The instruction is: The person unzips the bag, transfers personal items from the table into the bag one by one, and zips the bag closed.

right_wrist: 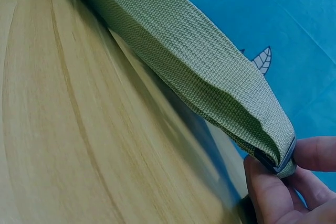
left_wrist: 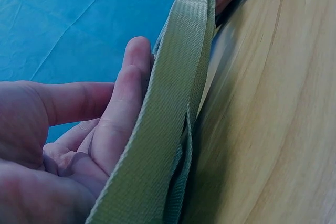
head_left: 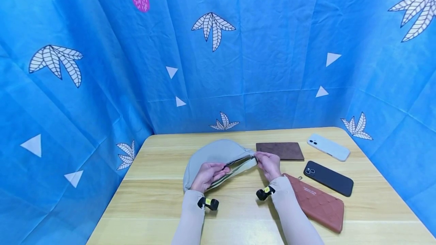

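A pale sage-green fabric pouch bag (head_left: 214,153) lies on the wooden table (head_left: 163,203) in front of me. Its folded webbing strap (head_left: 235,167) is stretched between my two hands. My left hand (head_left: 208,175) grips the strap's near end, fingers curled round the webbing (left_wrist: 157,135). My right hand (head_left: 269,164) pinches the far end by a dark buckle; in the right wrist view its fingertips (right_wrist: 273,192) close on the folded strap (right_wrist: 205,72).
To the right lie a brown flat wallet (head_left: 280,151), a white phone (head_left: 328,147), a black phone (head_left: 328,178) and a reddish woven-pattern case (head_left: 318,205). A blue patterned cloth (head_left: 218,48) walls the table on three sides.
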The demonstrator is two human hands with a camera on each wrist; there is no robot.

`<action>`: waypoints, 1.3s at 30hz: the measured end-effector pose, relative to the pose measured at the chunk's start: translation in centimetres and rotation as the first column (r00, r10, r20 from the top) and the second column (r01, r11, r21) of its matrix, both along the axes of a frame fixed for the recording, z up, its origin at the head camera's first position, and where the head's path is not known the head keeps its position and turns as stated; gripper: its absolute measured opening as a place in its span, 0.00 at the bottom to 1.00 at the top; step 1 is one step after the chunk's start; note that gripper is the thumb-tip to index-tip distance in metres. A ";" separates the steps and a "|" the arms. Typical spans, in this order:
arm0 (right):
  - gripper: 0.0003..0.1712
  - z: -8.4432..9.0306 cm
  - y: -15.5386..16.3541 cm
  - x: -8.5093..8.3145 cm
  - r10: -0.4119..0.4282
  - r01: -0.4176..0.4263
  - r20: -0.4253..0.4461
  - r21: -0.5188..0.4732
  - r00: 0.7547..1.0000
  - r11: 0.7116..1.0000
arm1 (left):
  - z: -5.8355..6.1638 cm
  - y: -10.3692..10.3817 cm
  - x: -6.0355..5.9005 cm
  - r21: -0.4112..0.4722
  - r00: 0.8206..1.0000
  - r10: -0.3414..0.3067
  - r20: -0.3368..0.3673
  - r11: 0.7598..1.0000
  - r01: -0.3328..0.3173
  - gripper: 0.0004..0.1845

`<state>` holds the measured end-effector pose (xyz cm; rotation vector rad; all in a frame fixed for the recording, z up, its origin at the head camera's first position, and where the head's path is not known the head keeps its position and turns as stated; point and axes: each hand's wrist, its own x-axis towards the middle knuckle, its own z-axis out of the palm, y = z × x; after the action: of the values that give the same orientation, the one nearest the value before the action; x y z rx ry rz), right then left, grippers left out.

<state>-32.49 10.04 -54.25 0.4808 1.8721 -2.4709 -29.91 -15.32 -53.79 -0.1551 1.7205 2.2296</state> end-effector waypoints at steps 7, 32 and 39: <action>0.20 -0.1 0.0 -0.2 -0.006 0.006 -0.007 -0.003 1.000 1.000 | 0.0 0.0 0.1 -0.012 1.000 0.005 -0.007 1.000 -0.005 0.18; 0.19 -0.1 0.0 -0.1 -0.012 0.012 -0.019 -0.009 1.000 1.000 | 0.5 0.2 0.6 -0.032 1.000 0.010 -0.010 0.999 -0.010 0.17; 0.19 -0.1 0.1 -0.2 -0.010 0.010 -0.004 -0.006 1.000 1.000 | 0.5 0.1 0.8 -0.036 1.000 0.008 -0.015 0.999 -0.008 0.17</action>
<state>-32.66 10.10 -54.38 0.4861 1.8678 -2.4850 -29.15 -15.26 -53.31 -0.1538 1.7721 2.2117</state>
